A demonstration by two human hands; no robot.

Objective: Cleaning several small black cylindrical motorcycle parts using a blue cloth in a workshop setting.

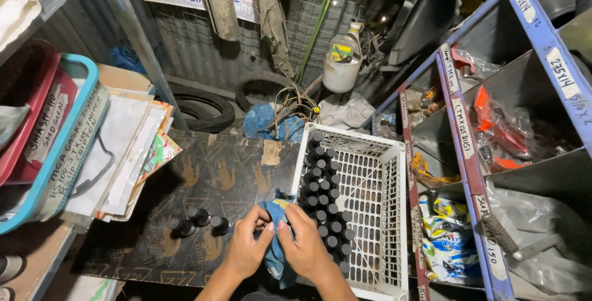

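Cluttered workshop board [203,178]: your left hand [246,245] and right hand [305,245] both pinch a blue cloth [275,248] at the near edge, beside a white basket [394,215] of black bottles [324,196].

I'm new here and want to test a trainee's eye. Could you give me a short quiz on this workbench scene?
1. True or false: both hands grip one blue cloth.
2. Where do most black-capped bottles stand? A) white crate B) red basket C) tyre
3. How many black-capped bottles stand loose on the board?

Key:
1. True: left hand and right hand hold the blue cloth.
2. A, the white crate.
3. Three loose bottles.
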